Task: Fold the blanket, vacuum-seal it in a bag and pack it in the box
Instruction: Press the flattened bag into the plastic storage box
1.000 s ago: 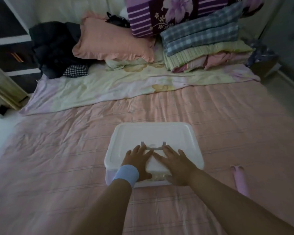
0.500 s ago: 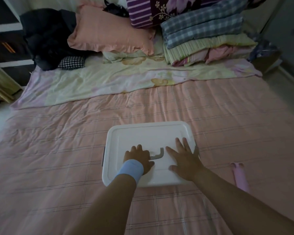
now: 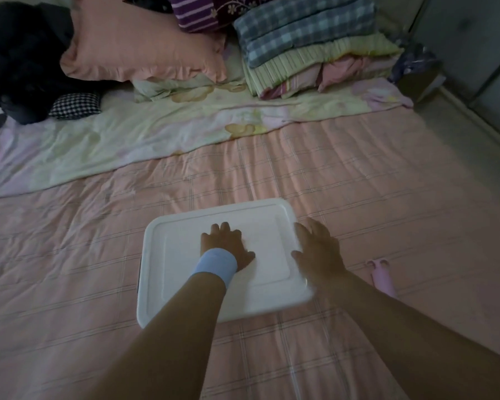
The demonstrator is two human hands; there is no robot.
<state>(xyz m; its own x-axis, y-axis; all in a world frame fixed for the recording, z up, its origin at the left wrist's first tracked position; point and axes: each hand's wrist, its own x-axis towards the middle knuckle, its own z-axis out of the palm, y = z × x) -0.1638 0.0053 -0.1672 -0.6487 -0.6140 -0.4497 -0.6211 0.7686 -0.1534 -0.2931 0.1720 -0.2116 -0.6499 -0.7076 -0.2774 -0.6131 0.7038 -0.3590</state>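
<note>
A white plastic box with its lid point(image 3: 185, 255) on sits on the pink checked bedspread point(image 3: 358, 183) in front of me. My left hand point(image 3: 228, 246), with a blue wristband, lies on the middle of the lid; its fingers curl over the spot where the lid's handle is, and the hand hides the handle. My right hand point(image 3: 318, 249) presses on the lid's right edge with its fingers straight and spread. The lid hides what is inside the box.
A small pink pump-like tool point(image 3: 383, 277) lies on the bed right of the box. Folded blankets point(image 3: 315, 44), a pink pillow point(image 3: 139, 44) and dark clothes point(image 3: 20, 59) are piled at the head end, on a floral sheet point(image 3: 127, 140). The bed's right edge drops to the floor point(image 3: 479, 134).
My right hand slid from the middle of the lid to its right edge. My left hand closed over the handle and stayed at the centre. The view tilted more steeply onto the lid.
</note>
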